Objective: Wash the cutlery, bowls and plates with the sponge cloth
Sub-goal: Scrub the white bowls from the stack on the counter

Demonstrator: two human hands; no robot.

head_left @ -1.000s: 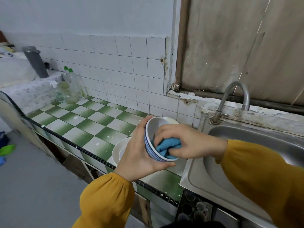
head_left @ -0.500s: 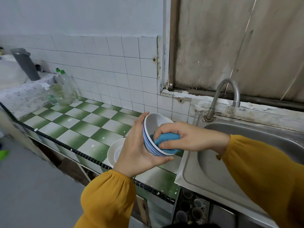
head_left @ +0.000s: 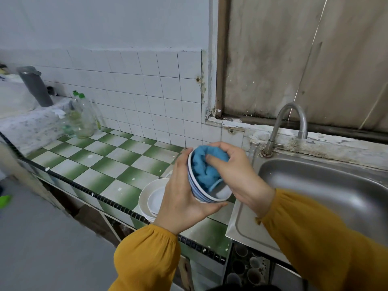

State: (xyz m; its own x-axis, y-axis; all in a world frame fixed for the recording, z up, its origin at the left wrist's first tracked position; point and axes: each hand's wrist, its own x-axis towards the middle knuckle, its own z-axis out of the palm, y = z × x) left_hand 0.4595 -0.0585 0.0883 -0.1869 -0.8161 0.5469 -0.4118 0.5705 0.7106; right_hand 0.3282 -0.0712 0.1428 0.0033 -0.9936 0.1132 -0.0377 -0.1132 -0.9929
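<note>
A small white bowl with blue stripes [head_left: 198, 191] is tilted on its side above the counter edge, beside the sink. My left hand [head_left: 181, 198] grips it from the outside, fingers under the rim. My right hand [head_left: 237, 175] holds a blue sponge cloth [head_left: 202, 168] bunched up and pressed into the upper inside of the bowl. Below the bowl, a stack of white plates and bowls [head_left: 154, 199] sits on the green-and-white tiled counter [head_left: 117, 162]; my left hand hides part of it. No cutlery is visible.
A steel sink [head_left: 327, 198] with a curved tap [head_left: 289, 124] lies to the right. Two clear bottles with green caps [head_left: 81, 117] and a grey flask [head_left: 35, 89] stand at the far left. Cups sit on a shelf under the sink [head_left: 245, 267].
The blue cloth has moved from the bowl's lower rim up into its inside, now filling the upper part. The bowl stays in my left hand, turned a little more open toward me.
</note>
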